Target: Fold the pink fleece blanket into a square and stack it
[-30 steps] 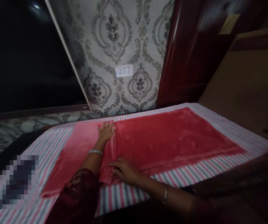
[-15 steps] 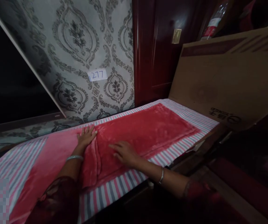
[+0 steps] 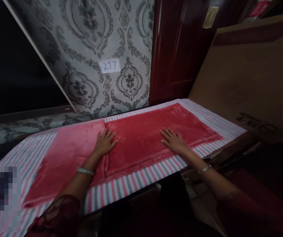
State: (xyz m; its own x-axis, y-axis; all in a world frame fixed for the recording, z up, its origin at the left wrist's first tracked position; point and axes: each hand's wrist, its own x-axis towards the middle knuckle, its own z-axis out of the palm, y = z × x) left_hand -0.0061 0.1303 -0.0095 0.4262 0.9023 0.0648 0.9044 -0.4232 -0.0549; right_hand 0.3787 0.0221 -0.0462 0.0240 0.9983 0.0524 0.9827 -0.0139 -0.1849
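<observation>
On the striped desk (image 3: 131, 184), left hand (image 3: 105, 142) and right hand (image 3: 172, 140) press flat, fingers spread open, smoothing the folded red plush blanket (image 3: 141, 138); another fold likely needs gripped edges.

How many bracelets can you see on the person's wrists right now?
2: one bangle on the left wrist, behind the left hand, and one bangle on the right wrist, behind the right hand. Both hands lie flat on the red blanket.

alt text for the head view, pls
Both hands lie flat, palms down, on a red plush cloth spread over a striped sheet: left hand at a fold line, right hand further right. Behind: patterned wallpaper with a "277" label and a cardboard box.
</observation>
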